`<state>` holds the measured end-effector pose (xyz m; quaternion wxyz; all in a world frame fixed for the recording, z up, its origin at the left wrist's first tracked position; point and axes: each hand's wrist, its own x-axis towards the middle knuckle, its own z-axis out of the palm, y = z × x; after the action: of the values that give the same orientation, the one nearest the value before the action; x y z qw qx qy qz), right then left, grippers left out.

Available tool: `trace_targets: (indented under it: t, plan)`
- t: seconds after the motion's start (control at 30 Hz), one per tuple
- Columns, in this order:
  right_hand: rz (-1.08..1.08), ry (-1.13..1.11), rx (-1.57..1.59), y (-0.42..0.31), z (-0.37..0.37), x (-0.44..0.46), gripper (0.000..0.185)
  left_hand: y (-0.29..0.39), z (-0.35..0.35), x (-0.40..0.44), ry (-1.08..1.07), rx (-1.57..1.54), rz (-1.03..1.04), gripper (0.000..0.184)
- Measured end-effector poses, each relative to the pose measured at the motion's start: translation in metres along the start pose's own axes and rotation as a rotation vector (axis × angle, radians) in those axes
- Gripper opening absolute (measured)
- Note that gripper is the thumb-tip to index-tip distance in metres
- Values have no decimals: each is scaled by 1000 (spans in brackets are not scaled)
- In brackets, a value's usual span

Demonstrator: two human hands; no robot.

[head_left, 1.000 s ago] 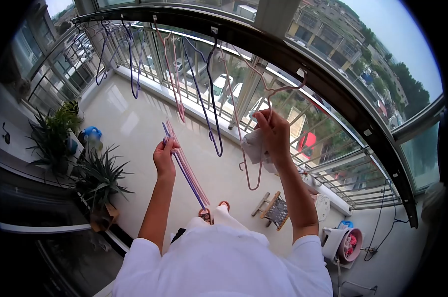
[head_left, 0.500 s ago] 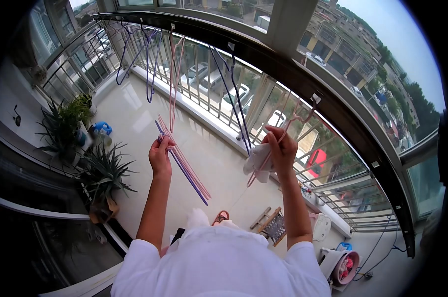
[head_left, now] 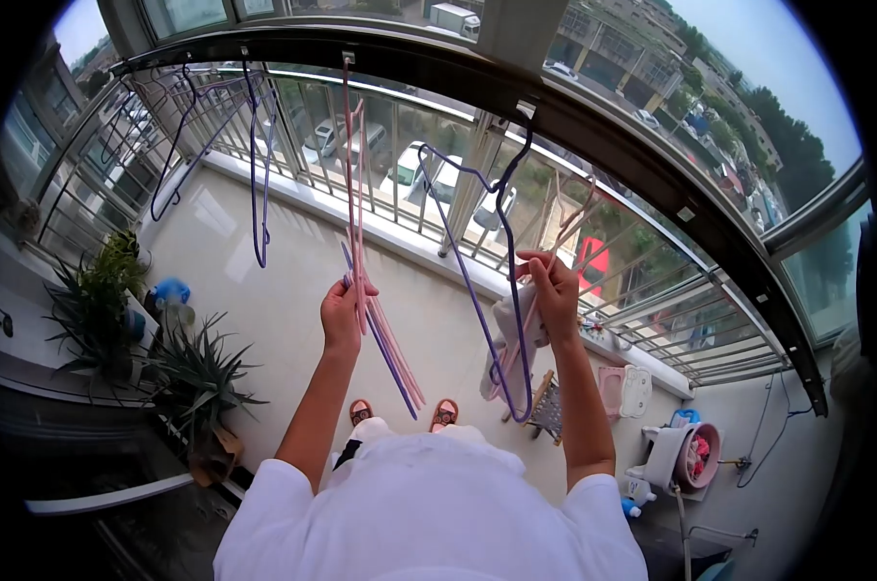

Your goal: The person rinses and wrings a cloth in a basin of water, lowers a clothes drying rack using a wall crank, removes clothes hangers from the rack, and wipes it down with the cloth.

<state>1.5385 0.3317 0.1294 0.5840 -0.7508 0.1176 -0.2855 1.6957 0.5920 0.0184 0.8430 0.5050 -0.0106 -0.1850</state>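
Observation:
My left hand (head_left: 343,308) is closed on a bunch of thin pink and purple hangers (head_left: 390,353) that slant down toward my feet. My right hand (head_left: 553,295) grips a pink hanger (head_left: 569,228) together with a whitish cloth (head_left: 503,329); the hanger's hook stands free of the rail. Just left of that hand, a dark purple hanger (head_left: 509,228) hangs from the black rail (head_left: 438,53) and partly overlaps the cloth. A pink hanger (head_left: 348,145) hangs on the rail above my left hand, its lower end in front of the fingers.
More purple hangers (head_left: 255,174) hang at the left. Potted plants (head_left: 192,358) line the left wall. A small stool (head_left: 547,412) stands below my right forearm. Farther right is a pink tub (head_left: 698,455) holding red items. Window railings (head_left: 651,300) run behind the rail.
The pink hanger at my right hand has come off the rail. The view has shifted, and the purple hanger now appears close beside that hand. My left hand still holds its bunch.

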Motion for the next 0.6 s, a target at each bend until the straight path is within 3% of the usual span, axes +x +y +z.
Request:
trace_targets:
  t: [0.1,0.2,0.4,0.43,0.53,0.6]
  plan:
    - [-69,-60,155,-23,27,17,35,15,6,1,-80,-12,-22,9]
    - [154,-219,465,-57,45,30,42,29,9,-6,-151,8,-36,11]
    - [141,-305,521,-74,110,35,36,42,-13,-11,-255,4,-58,13]
    - [209,-307,555,-80,120,34,26,43,-19,-10,-247,3,-51,14]
    - [285,-254,683,-84,156,38,29,50,-40,-4,-246,12,-47,15]
    - [221,-172,737,-91,175,36,19,52,-59,1,-282,-5,-16,15]
